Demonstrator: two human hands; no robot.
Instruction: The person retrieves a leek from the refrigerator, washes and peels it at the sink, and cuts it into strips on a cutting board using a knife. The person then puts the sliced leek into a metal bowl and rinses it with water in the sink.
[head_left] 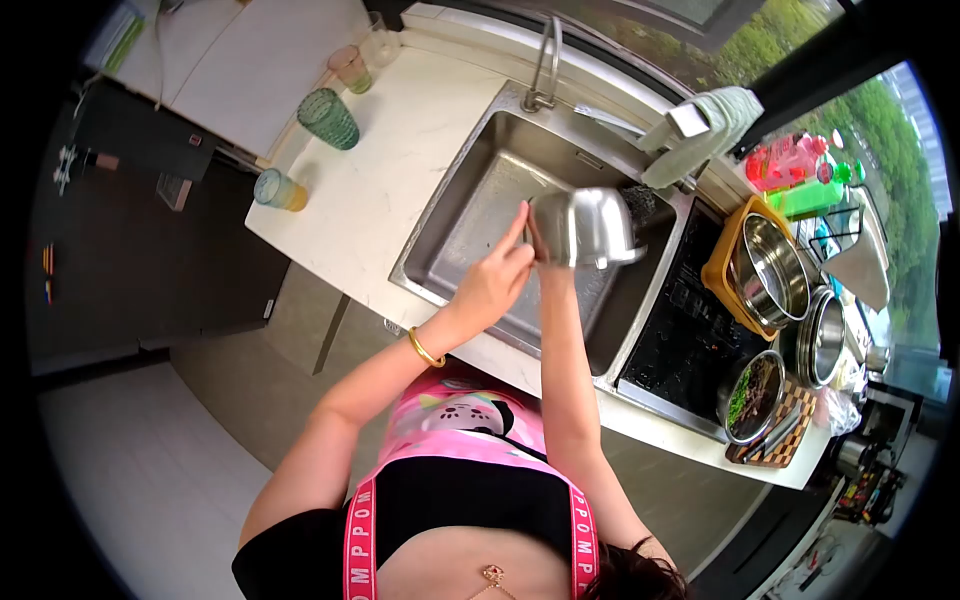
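A shiny stainless steel bowl (pixel 588 228) is tilted on its side above the sink (pixel 470 235). My left hand (pixel 500 265), with a gold bangle at its wrist, grips the bowl's left edge, one finger stretched along it. The right forearm reaches up to the bowl from below. Its hand is hidden behind or inside the metal, so its fingers do not show. Behind the bowl stands the faucet (pixel 545 75) at the sink's back edge; whether water runs is not visible.
Several glasses, among them a green tumbler (pixel 328 118), stand on the left counter. To the right are a yellow basin (pixel 722 262) holding a steel pot (pixel 772 265), a bowl of chopped food (pixel 752 398), a checkered cutting board (pixel 790 430) with a knife, and soap bottles (pixel 790 160).
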